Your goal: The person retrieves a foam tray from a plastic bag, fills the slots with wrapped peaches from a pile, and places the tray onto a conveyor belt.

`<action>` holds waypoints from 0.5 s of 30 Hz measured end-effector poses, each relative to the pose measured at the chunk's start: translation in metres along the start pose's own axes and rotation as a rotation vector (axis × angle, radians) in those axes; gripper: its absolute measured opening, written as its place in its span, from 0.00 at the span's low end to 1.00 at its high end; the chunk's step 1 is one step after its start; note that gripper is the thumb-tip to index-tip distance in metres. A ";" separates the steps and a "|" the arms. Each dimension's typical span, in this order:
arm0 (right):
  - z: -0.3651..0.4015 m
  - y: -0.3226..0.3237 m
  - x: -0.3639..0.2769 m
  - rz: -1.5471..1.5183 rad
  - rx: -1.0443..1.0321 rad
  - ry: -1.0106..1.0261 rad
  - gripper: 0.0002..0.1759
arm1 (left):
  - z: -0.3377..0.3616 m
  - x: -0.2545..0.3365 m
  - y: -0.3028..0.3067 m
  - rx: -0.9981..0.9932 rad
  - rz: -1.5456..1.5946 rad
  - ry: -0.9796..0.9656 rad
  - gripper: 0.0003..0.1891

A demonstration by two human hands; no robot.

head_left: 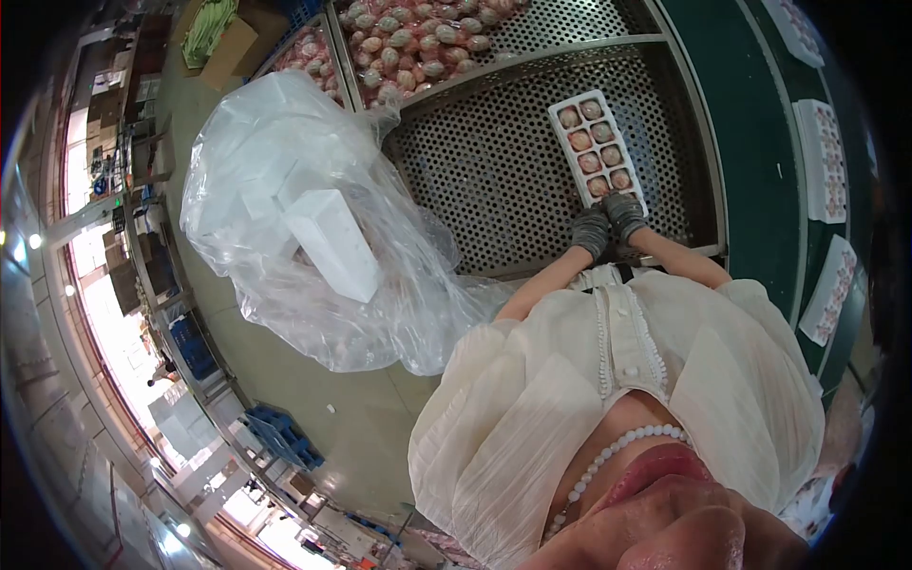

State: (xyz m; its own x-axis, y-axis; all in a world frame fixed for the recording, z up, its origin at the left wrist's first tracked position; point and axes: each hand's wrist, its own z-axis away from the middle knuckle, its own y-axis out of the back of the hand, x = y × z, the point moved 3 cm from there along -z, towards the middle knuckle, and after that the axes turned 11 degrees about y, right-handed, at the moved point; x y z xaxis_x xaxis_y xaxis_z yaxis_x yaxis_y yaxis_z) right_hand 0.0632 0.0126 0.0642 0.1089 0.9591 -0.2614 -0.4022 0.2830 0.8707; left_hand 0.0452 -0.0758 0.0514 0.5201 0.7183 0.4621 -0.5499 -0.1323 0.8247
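Note:
A white foam tray (617, 136) lies lengthwise on the perforated metal table, its cells holding several round, egg-like items (579, 141) in shiny reddish wrapping. Both my hands, in grey knitted gloves, are together at the tray's near end. My left hand (589, 231) is curled at the near left corner, apparently gripping the tray's edge. My right hand (624, 217) rests over the nearest cells with its fingers bent down. Whatever lies under those fingers is hidden.
Wrapped egg-like items (408, 43) are heaped beyond a metal divider. At left, a big clear plastic bag (313, 313) holds white foam trays (332, 242). On the right, a green conveyor (736, 123) runs past, with filled trays (822, 161) beyond it. Blue pallets (283, 435) stand on the floor.

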 end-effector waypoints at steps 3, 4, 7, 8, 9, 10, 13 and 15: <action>-0.002 0.004 -0.002 0.032 -0.058 0.020 0.09 | -0.005 0.003 -0.006 -0.184 -0.119 0.007 0.23; -0.004 -0.008 0.003 0.025 -0.035 0.031 0.09 | -0.007 0.003 -0.008 -0.207 -0.140 -0.006 0.22; -0.005 -0.012 0.004 -0.022 -0.009 0.023 0.08 | -0.011 -0.003 -0.003 -0.226 -0.110 -0.011 0.20; -0.006 -0.010 0.006 -0.061 -0.006 -0.001 0.08 | -0.015 -0.006 0.002 -0.222 -0.059 -0.008 0.19; -0.012 -0.007 0.009 -0.057 -0.003 0.003 0.08 | -0.023 -0.016 0.003 -0.215 -0.059 -0.006 0.19; -0.019 -0.010 0.013 -0.023 -0.174 0.009 0.08 | -0.033 -0.030 0.005 -0.175 0.087 -0.025 0.16; -0.039 -0.001 0.042 0.033 -0.145 0.082 0.10 | -0.049 -0.056 0.078 -0.091 0.384 0.095 0.11; -0.060 0.051 0.052 -0.121 0.107 0.039 0.13 | -0.076 -0.091 0.110 0.077 0.520 0.354 0.12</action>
State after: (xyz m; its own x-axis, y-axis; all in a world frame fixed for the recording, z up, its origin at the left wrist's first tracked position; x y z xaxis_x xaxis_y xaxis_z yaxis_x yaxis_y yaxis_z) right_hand -0.0057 0.0765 0.0699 0.1144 0.9172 -0.3817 -0.2891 0.3984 0.8705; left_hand -0.1120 -0.1037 0.0752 -0.0576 0.7276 0.6835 -0.6172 -0.5641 0.5485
